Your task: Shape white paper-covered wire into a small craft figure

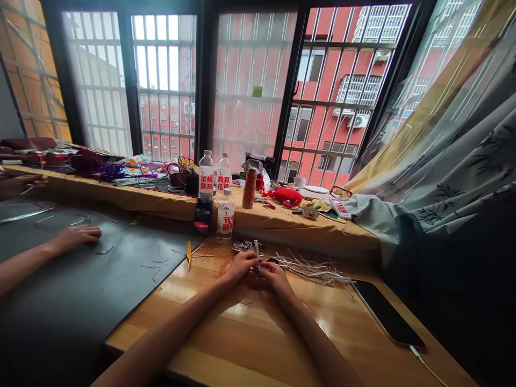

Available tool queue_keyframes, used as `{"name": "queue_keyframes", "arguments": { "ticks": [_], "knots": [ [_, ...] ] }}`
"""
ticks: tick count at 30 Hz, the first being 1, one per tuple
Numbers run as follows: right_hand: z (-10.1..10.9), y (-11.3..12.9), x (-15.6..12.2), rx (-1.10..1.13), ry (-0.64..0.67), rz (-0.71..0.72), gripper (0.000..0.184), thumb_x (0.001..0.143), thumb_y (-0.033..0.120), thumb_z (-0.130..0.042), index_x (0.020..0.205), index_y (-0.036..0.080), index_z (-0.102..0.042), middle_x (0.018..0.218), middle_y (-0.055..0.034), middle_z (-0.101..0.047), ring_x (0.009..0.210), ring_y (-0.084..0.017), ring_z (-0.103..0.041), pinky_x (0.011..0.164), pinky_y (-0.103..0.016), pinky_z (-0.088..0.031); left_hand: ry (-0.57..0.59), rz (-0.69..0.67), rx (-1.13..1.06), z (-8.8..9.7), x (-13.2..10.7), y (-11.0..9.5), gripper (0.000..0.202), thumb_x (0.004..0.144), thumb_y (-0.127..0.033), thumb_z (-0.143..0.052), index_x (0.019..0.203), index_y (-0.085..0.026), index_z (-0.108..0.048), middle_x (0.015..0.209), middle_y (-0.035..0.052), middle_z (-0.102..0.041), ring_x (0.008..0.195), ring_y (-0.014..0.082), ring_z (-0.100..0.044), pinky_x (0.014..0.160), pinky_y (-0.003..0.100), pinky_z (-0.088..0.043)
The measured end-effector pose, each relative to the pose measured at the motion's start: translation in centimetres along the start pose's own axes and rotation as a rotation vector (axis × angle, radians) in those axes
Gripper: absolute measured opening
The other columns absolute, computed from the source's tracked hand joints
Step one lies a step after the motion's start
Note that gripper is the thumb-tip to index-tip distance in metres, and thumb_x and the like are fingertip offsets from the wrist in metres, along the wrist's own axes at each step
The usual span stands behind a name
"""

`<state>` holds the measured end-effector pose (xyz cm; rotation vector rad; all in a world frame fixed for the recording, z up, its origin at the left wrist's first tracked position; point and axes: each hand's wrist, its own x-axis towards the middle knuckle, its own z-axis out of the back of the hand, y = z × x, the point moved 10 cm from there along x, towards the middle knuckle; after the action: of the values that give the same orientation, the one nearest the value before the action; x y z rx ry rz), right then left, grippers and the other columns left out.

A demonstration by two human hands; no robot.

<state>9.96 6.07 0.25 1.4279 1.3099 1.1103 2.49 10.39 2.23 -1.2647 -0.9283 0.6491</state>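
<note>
My left hand (241, 267) and my right hand (274, 275) rest close together on the wooden table (250, 333), fingers curled. Between them they pinch a small white pen-like tool (257, 251) with a blue tip that stands nearly upright. Thin copper-coloured wire (226, 264) loops on the wood just left of my left hand. A bundle of pale strips (312, 270) lies right of my right hand. A small pile of dark bits (246, 246) sits just beyond my fingers.
Another person's hand (76, 235) rests on a dark mat (80, 279) at left. A phone (387, 313) with a cable lies at right. Bottles (226, 213), a thread spool (249, 188), a red object (288, 196) and clutter line the raised sill. A yellow cutter (188, 252) lies by the mat. Curtains hang at right.
</note>
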Motion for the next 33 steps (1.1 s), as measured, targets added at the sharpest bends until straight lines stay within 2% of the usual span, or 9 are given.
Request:
{"name": "queue_keyframes", "arguments": {
  "ticks": [3, 7, 11, 19, 23, 29, 33],
  "knots": [
    [-0.6, -0.4, -0.1, -0.016, 0.053, -0.053, 0.031, 0.051, 0.036, -0.069, 0.071, 0.014, -0.061, 0.061, -0.002, -0.063, 0.058, -0.016, -0.061, 0.059, -0.028, -0.046, -0.036, -0.042, 0.018, 0.4, 0.2, -0.2, 0.024, 0.058, -0.036, -0.061, 0.056, -0.012, -0.058, 0.055, -0.0012, -0.052, 0.057, 0.0108, -0.047, 0.055, 0.021, -0.034],
    [-1.1, -0.9, -0.1, -0.087, 0.1, -0.099, 0.034, 0.053, 0.045, -0.066, 0.064, 0.013, -0.059, 0.052, -0.0015, -0.061, 0.046, -0.012, -0.057, 0.05, -0.023, -0.043, -0.076, -0.047, -0.058, 0.7, 0.1, -0.6, 0.026, 0.056, -0.036, -0.063, 0.064, -0.012, -0.062, 0.061, 0.0005, -0.057, 0.063, 0.0125, -0.049, 0.061, 0.023, -0.035],
    [-1.2, -1.1, 0.0, -0.151, 0.116, -0.102, 0.038, 0.051, 0.048, -0.065, 0.062, 0.013, -0.056, 0.049, -0.0012, -0.06, 0.043, -0.012, -0.056, 0.045, -0.022, -0.041, -0.045, -0.041, -0.053, 0.3, 0.0, -1.0, 0.026, 0.056, -0.037, -0.064, 0.063, -0.011, -0.063, 0.059, 0.0008, -0.058, 0.062, 0.0129, -0.049, 0.061, 0.024, -0.035],
    [-2.1, 1.3, -1.1, -0.264, 0.221, 0.066, 0.032, 0.06, 0.047, -0.059, 0.058, 0.015, -0.053, 0.044, 0.0035, -0.054, 0.04, -0.01, -0.051, 0.043, -0.021, -0.037, -0.007, -0.004, -0.079, 0.0, -0.1, -0.3, 0.026, 0.058, -0.036, -0.063, 0.067, -0.011, -0.065, 0.063, 0.0022, -0.059, 0.063, 0.0128, -0.049, 0.058, 0.022, -0.034],
    [-2.2, 1.5, -1.4, -0.281, 0.242, 0.06, 0.032, 0.061, 0.047, -0.058, 0.06, 0.016, -0.054, 0.047, 0.003, -0.055, 0.041, -0.01, -0.051, 0.042, -0.021, -0.037, -0.014, 0.025, -0.053, 0.1, -0.1, 0.1, 0.029, 0.057, -0.037, -0.064, 0.068, -0.011, -0.066, 0.062, 0.003, -0.059, 0.061, 0.0128, -0.049, 0.056, 0.023, -0.033],
    [-2.1, 1.3, -1.2, -0.315, 0.207, 0.1, 0.033, 0.065, 0.05, -0.052, 0.063, 0.017, -0.053, 0.049, 0.0019, -0.057, 0.041, -0.012, -0.052, 0.042, -0.023, -0.038, -0.041, 0.038, -0.063, 0.5, -0.2, -0.1, 0.028, 0.055, -0.036, -0.065, 0.067, -0.011, -0.067, 0.059, 0.0022, -0.059, 0.059, 0.0121, -0.047, 0.055, 0.023, -0.032],
    [-2.0, 1.7, -1.0, -0.433, 0.177, 0.177, 0.031, 0.067, 0.047, -0.052, 0.061, 0.017, -0.057, 0.052, 0.0006, -0.059, 0.047, -0.013, -0.054, 0.048, -0.024, -0.04, -0.054, 0.025, -0.108, 0.4, -0.3, -0.5, 0.029, 0.055, -0.036, -0.065, 0.069, -0.011, -0.066, 0.061, 0.002, -0.059, 0.059, 0.0114, -0.047, 0.055, 0.023, -0.033]
  ]
}}
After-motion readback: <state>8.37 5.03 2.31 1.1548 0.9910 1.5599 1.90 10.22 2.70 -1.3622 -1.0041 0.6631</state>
